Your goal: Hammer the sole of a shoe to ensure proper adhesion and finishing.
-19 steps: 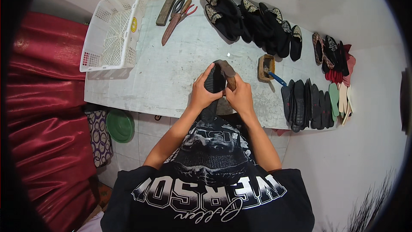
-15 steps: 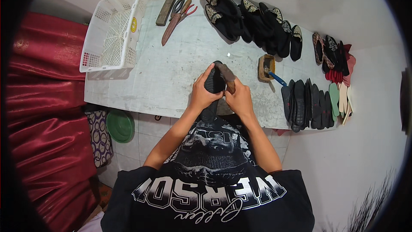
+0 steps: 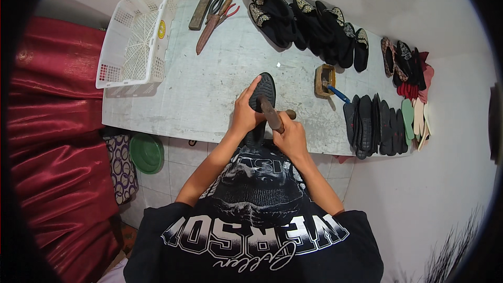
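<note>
My left hand (image 3: pixel 244 116) is wrapped round a black shoe (image 3: pixel 266 85), its ridged sole turned up toward me and its toe pointing away. The shoe's near end reaches to the front of my shirt. In my closed right hand (image 3: pixel 292 139) is a hammer (image 3: pixel 269 112), its dark head lying over the middle of the sole. From this angle I cannot tell whether the head touches the sole. The stub of the hammer's handle shows just beyond my right fingers.
A white table (image 3: pixel 194 91) carries a white plastic basket (image 3: pixel 159 68), pliers (image 3: pixel 229 14) and a grey block (image 3: pixel 201 12). Black shoes (image 3: pixel 272 26) stand along the back. Right of my hands are a glue tub (image 3: pixel 319 80) with a blue-handled brush (image 3: pixel 338 93), and black soles (image 3: pixel 367 126).
The hammer has come from the shoe's toe back toward me, over the middle of the sole. My right hand has lowered slightly and turned. More of the sole's tread shows.
</note>
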Available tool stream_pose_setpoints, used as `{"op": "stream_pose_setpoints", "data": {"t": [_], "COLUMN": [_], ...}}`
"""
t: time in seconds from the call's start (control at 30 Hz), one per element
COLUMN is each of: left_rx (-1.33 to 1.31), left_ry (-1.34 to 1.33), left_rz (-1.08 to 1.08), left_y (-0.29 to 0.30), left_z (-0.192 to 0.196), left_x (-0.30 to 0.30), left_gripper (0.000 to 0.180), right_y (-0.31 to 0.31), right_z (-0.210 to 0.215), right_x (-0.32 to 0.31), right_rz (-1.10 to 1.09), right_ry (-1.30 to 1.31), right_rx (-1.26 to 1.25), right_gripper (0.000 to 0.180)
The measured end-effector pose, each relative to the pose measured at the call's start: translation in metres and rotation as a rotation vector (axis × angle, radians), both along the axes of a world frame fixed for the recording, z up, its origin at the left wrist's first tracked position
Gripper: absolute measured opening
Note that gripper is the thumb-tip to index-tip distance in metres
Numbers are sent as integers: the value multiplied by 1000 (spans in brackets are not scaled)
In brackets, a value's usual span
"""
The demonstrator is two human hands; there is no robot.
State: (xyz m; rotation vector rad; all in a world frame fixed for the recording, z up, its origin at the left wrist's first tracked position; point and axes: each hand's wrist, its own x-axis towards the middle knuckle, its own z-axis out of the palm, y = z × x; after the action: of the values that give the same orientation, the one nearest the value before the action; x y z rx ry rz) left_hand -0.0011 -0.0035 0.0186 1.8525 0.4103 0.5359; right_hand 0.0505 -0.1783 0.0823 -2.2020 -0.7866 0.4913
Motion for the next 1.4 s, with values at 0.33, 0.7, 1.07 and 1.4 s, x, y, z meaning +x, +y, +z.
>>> {"op": "stream_pose_setpoints", "data": {"t": [0.33,0.7,1.07,1.4], "left_rx": [-24,-48,17,25], "left_ry": [51,61,28,69], "left_rz": [-9,-24,16,4], "left_y": [-2,0,-1,-1], "left_z": [5,6,1,6], "left_x": [1,-1,2,2], "left_gripper": [105,109,107,105], "right_y": [-7,8,30,16], "right_z": [-11,-4,-4,-16], "right_x": [-4,24,49,41], "right_rz": [14,-3,-83,-235], "right_ry": [15,-4,89,191], "right_rx": [-87,-86,69,309], "right_gripper": [43,26,23,34]}}
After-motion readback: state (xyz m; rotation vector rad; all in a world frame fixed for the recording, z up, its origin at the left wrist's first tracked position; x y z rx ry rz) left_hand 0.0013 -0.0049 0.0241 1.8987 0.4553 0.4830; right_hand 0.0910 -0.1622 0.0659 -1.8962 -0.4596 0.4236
